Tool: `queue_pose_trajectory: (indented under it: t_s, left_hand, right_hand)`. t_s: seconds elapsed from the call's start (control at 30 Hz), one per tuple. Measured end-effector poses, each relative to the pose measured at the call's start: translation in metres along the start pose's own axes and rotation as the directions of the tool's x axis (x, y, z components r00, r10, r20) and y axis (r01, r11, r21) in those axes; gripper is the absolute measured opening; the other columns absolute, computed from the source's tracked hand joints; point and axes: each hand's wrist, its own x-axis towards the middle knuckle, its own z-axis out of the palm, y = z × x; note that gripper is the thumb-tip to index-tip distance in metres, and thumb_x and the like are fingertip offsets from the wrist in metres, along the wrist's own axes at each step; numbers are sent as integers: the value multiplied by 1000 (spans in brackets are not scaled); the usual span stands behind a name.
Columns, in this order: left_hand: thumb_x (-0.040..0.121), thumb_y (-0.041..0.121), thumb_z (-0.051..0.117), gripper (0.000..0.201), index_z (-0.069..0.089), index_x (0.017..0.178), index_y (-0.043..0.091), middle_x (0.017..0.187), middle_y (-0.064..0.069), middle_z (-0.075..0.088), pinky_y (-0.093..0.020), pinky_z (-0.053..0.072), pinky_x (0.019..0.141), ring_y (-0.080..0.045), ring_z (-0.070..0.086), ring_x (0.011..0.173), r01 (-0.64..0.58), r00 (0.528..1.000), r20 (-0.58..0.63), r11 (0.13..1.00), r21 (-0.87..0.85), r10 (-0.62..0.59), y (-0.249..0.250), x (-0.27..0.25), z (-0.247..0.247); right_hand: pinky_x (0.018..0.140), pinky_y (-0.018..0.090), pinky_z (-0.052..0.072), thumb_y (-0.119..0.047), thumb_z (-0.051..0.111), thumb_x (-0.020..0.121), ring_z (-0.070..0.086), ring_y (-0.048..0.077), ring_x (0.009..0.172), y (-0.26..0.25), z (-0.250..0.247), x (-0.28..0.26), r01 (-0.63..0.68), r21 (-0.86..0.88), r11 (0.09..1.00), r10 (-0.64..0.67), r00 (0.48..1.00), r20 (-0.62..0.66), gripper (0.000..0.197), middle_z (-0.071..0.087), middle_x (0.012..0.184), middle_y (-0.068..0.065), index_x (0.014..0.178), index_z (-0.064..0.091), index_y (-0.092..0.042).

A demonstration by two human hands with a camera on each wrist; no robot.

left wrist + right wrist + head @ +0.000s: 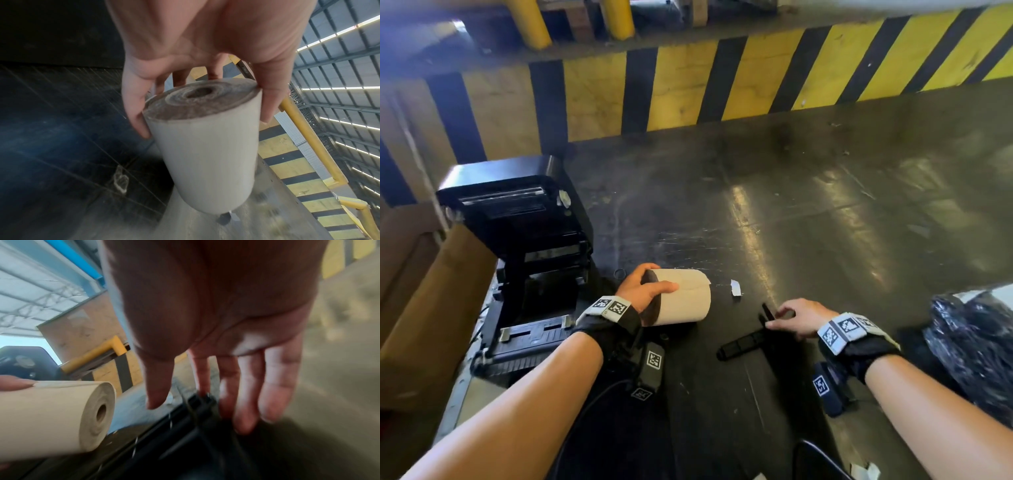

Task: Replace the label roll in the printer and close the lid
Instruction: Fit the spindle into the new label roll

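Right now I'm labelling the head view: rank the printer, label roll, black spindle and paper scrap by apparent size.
1. printer
2. label roll
3. black spindle, partly hidden under the right hand
4. paper scrap

A warehouse or loading-dock floor, we think, not a home or an office.

We see a low barrier [722, 82] painted in yellow and black hazard stripes running across the back, with yellow steel guard posts [530, 24] behind it. We are above a worn, scuffed dark floor [825, 205] that shines in patches. At the left stand brown cardboard cartons [424, 308], and a bundle in black plastic wrap [976, 342] lies at the right. From the left wrist we look up at a high corrugated metal roof [349, 48] on steel trusses, with strips of daylight.
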Motion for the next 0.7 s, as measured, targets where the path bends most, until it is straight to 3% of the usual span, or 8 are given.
queue_pose_trajectory:
  t_s: [0.1, 0.27, 0.33, 0.43, 0.6, 0.7]
  left_hand:
    - [68, 27, 77, 45, 53, 106, 30, 116, -5, 47, -57, 45, 97, -34, 48, 112, -21, 999, -37, 1000, -9, 20, -1, -8, -3]
    - [53, 41, 79, 47, 54, 93, 41, 121, -6, 51, -59, 48, 92, -33, 52, 110, -67, 997, -52, 996, -50, 65, 6, -26, -20]
    - [51, 44, 78, 46, 55, 91, 45, 120, -5, 53, -59, 50, 87, -33, 53, 109, -93, 995, -51, 992, -86, 89, 13, -30, -30]
    - [54, 39, 78, 40, 57, 87, 45, 117, -8, 54, -57, 53, 74, -36, 55, 106, -133, 991, -12, 973, -190, 134, 28, -42, -42]
    - [66, 27, 73, 34, 57, 94, 37, 110, -8, 53, -45, 52, 63, -30, 55, 92, -248, 956, 67, 908, -336, 286, 55, -63, -54]
    - [64, 25, 68, 33, 58, 93, 35, 110, -10, 50, -43, 52, 58, -30, 53, 88, -270, 927, 124, 860, -434, 353, 65, -75, -56]
  right_hand:
    - [84, 28, 47, -50, 65, 77, 62, 22, 104, 5, 19, -2, -8, 59, 998, 13, 997, -73, 54, 63, 120, 4, 119, 58, -17]
    - [86, 26, 42, -43, 69, 76, 58, 23, 112, 3, 22, -14, 38, 156, 987, -7, 982, -190, 50, 62, 122, 6, 115, 62, -14]
    - [83, 26, 40, -40, 71, 75, 58, 24, 108, -3, 8, -24, 90, 187, 978, -33, 957, -288, 46, 63, 111, 4, 112, 64, -13]
    - [73, 27, 40, -42, 72, 73, 59, 24, 87, -14, -26, -40, 224, 247, 943, -92, 886, -454, 32, 64, 88, 3, 93, 68, -17]
    - [69, 32, 45, -43, 71, 73, 60, 24, 72, -48, -81, -67, 476, 321, 819, -132, 701, -700, 29, 65, 71, 3, 79, 68, -15]
    - [61, 29, 45, -43, 71, 73, 58, 18, 63, -69, -92, -80, 566, 326, 758, -154, 640, -753, 25, 63, 64, -2, 71, 66, -18]
